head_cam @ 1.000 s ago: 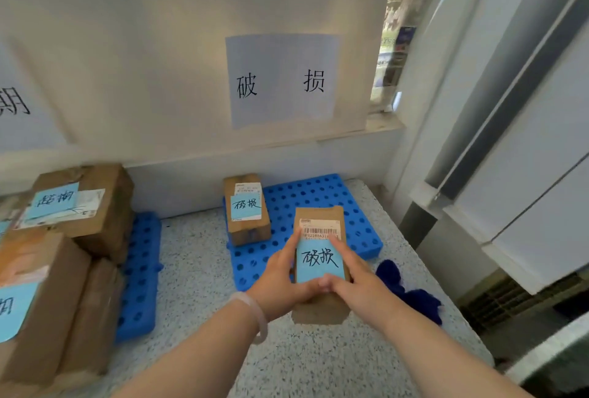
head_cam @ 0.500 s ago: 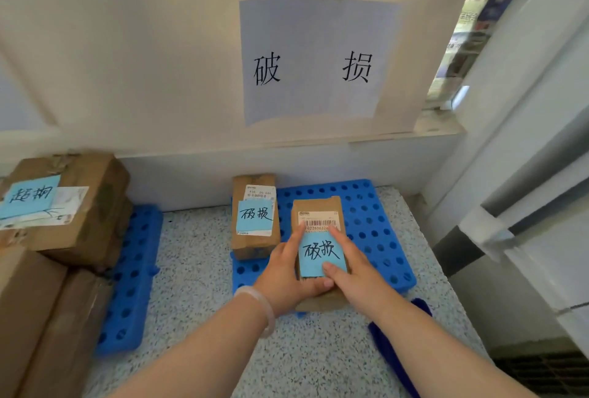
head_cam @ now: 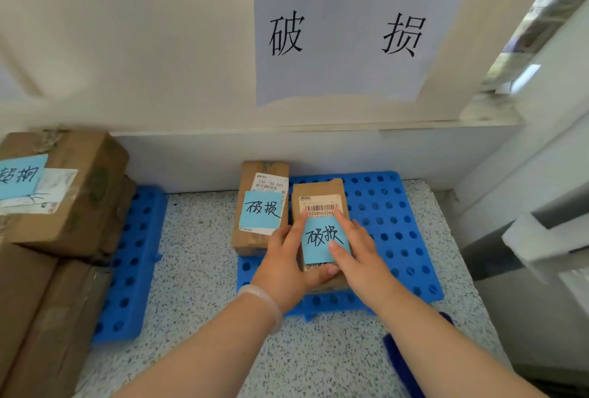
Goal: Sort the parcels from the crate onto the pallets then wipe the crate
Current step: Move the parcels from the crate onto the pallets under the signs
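Just right of the frame's centre, both hands hold a small parcel (head_cam: 318, 188), a brown cardboard box lying lengthwise on the right-hand blue pallet (head_cam: 398, 222). The left hand (head_cam: 285, 267) grips its near left corner, with the thumb curled across the near end and the index finger stretched along the top left edge. The right hand (head_cam: 361, 257) grips it from the other side, with the thumb pressing on the top and the fingers lying over the right edge. A light blue note (head_cam: 320, 238) with black handwriting covers the middle of the parcel's top, and a white barcode label shows just above it. A second parcel (head_cam: 251, 239) lies on the same pallet just to the left, parallel to the first and so close that I cannot tell whether they touch. It has its own blue note and a white label. A pale bracelet (head_cam: 264, 298) circles the left wrist. Above, on the wall, hangs a large paper sign (head_cam: 338, 78) with two black characters. At the left edge of the frame, bigger cardboard boxes (head_cam: 86, 206) are stacked on another blue pallet (head_cam: 137, 254). Both pallets sit on a speckled surface (head_cam: 207, 270). A dark blue cloth (head_cam: 402, 365) shows in the lower right, partly hidden by the right forearm.
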